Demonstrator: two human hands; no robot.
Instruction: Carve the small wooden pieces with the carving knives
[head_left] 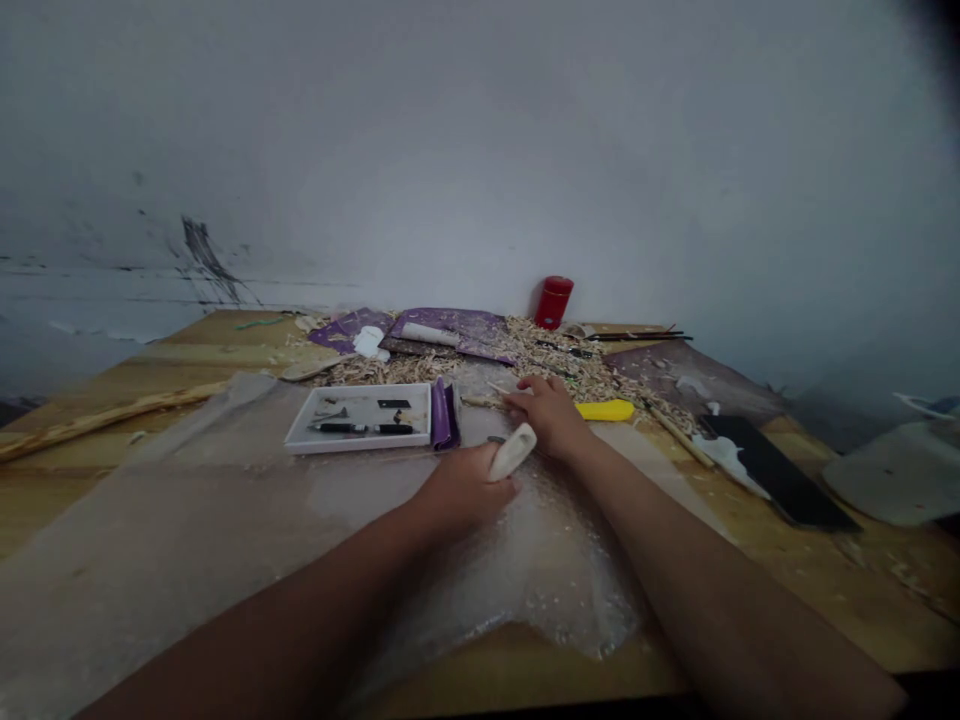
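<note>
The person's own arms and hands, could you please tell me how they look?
The left hand and right hand are ungloved. The left forearm and right forearm are bare, with no sleeves, watch or bracelet in sight. The dim picture shows no clear markings.

The left hand (461, 490) grips a pale handle (513, 453); farther off, the right hand (551, 415) is just beside a yellow object (609, 410). A white tray (360, 443) lies left; a red canister (553, 303) sits far, behind wood shavings (600, 375).
</note>
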